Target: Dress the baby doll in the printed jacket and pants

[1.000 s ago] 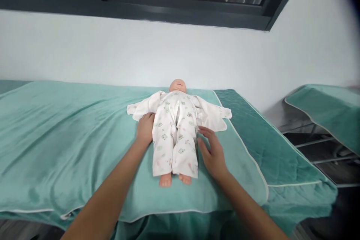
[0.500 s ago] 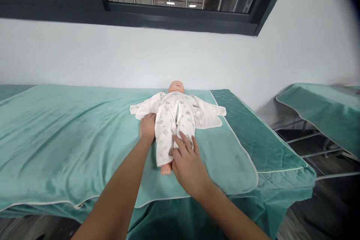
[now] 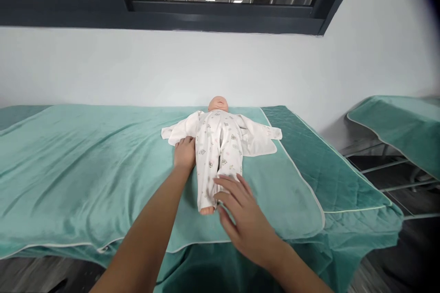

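Observation:
A baby doll (image 3: 220, 144) lies on its back on a teal towel (image 3: 85, 169), head towards the wall, dressed in white printed pants with a white top spread open beneath it. My left hand (image 3: 184, 152) rests against the doll's left-hand side at the hip, fingers curled on the cloth edge. My right hand (image 3: 242, 215) hovers over the lower legs with fingers spread, covering one foot; the other foot (image 3: 206, 210) shows.
The towel covers a long table (image 3: 347, 183) against a white wall under a dark-framed window (image 3: 213, 4). A second teal-covered table (image 3: 398, 123) stands at the right, with a gap of dark floor between them.
My right hand went from beside the doll's leg onto the legs, then slid down towards the feet. My left hand stayed at the doll's side.

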